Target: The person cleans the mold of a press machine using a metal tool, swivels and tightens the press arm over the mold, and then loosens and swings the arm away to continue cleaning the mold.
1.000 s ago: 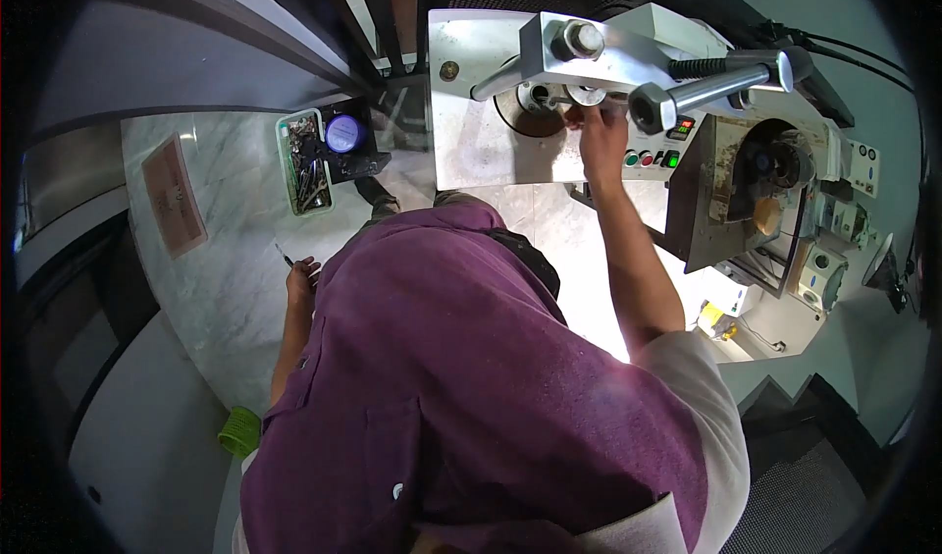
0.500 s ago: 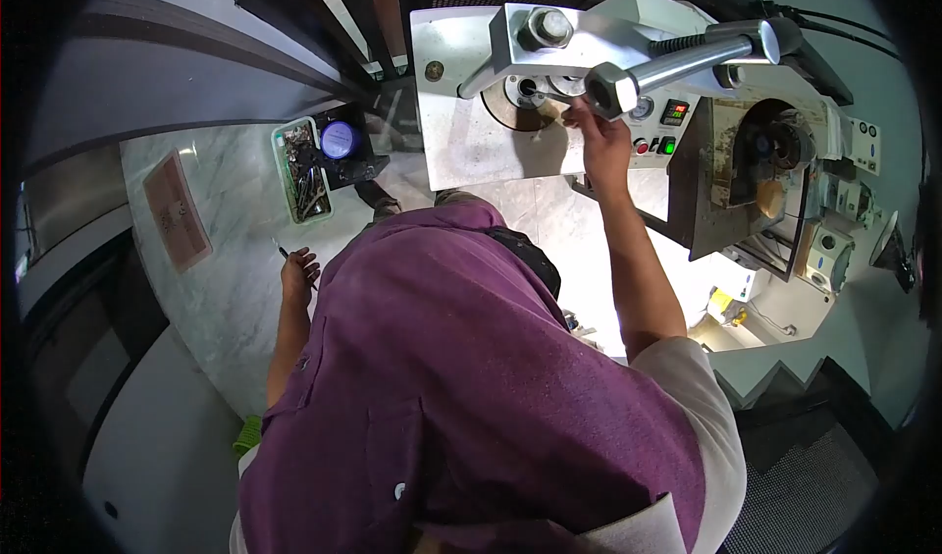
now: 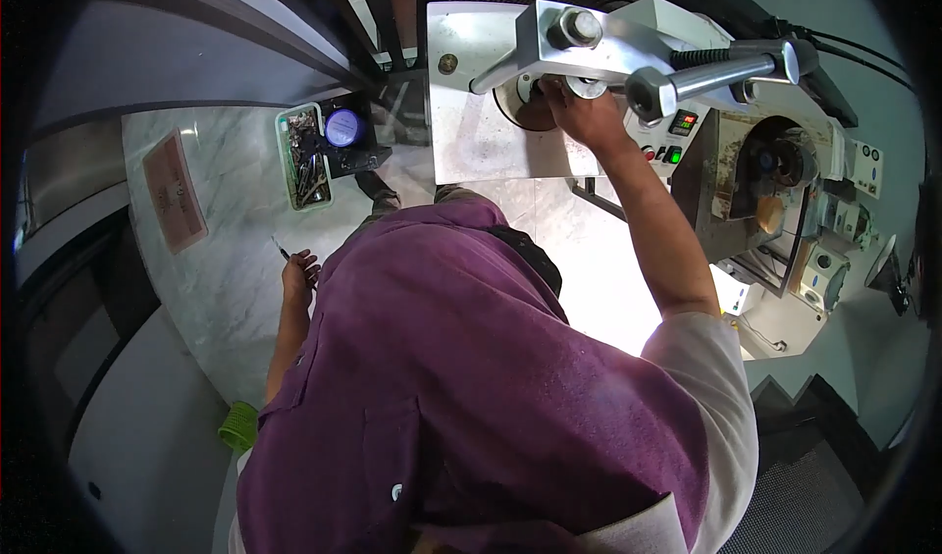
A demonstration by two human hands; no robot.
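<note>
The right hand [image 3: 587, 117] is at the far side, fingers over the round fitting [image 3: 517, 110] in the top of the white machine [image 3: 481, 152], just nearer than the metal crossbar [image 3: 628, 55]; I cannot tell whether its grip is open or closed. On the left, the left hand [image 3: 299, 271] grips a slim dark tool [image 3: 285, 254], tip pointing far and left. Beyond it, a tray [image 3: 313, 207] of small items sits left of a purple-lidded container [image 3: 343, 128].
</note>
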